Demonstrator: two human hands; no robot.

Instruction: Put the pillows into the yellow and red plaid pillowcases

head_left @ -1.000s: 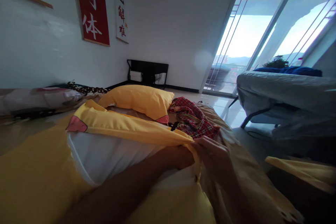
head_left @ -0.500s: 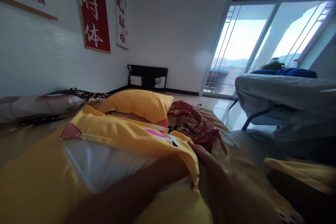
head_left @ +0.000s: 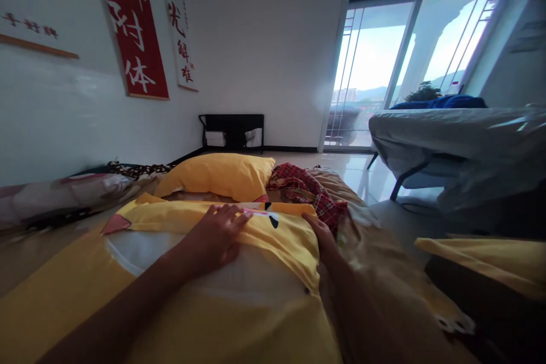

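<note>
- Yellow cotton is covering the pillow (head_left: 222, 273) lying on the bed (head_left: 384, 261), just in front of the second yellow pillow (head_left: 217, 175); the white inner is showing at its open left end.
- The left hand (head_left: 215, 236) is lying flat on top of the pillowcase (head_left: 277, 233), its grip spread and pressing the cloth down, pinching nothing.
- The right hand (head_left: 322, 236) is sitting at the case's right edge, beside the red plaid cloth (head_left: 307, 190); whether its grip is pinching the hem I cannot tell.
- To do this well, I judge the flat palm should be sweeping outward from the pillow's middle while the other hand is holding the edge taut, so wrinkles are not bunching.
- Compared with a second ago, the left hand is now resting on top instead of reaching inside the case, and the lifted fold is lying flat.
</note>
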